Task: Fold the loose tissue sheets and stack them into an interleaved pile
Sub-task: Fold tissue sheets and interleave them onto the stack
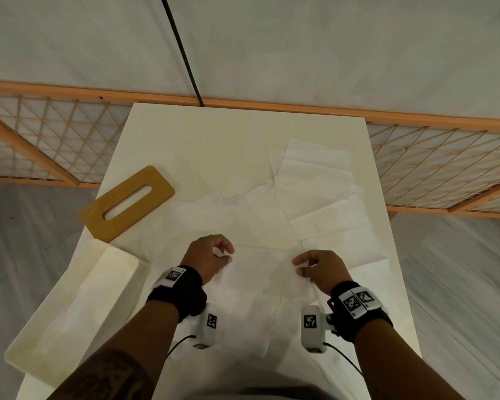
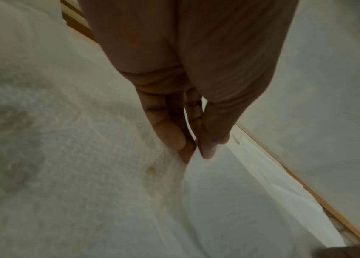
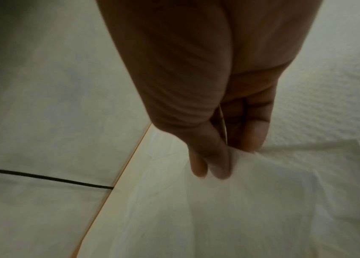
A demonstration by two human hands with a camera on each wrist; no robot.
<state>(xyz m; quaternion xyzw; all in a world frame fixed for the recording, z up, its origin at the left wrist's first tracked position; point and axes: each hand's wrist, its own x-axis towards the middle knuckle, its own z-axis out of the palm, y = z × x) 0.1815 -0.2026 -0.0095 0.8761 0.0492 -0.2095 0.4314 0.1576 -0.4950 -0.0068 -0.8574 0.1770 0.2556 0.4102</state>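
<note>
the tabletop [image 1: 162,134] carried loose tissue sheets [image 1: 315,180] strewn from its centre to the far right corner, a cream box [image 1: 70,313] at the near left edge and a wooden slotted lid [image 1: 127,200] beyond it. near the front edge, the left hand [image 1: 207,256] and right hand [image 1: 319,268] each pinched an upper corner of one tissue sheet [image 1: 260,272] between thumb and fingertips. the fold looked under way; next, the pinched edge probably needed laying squarely over and pressing flat.

White table [image 1: 243,134], grey floor [image 1: 272,39], wooden lattice screen [image 1: 55,145].
</note>
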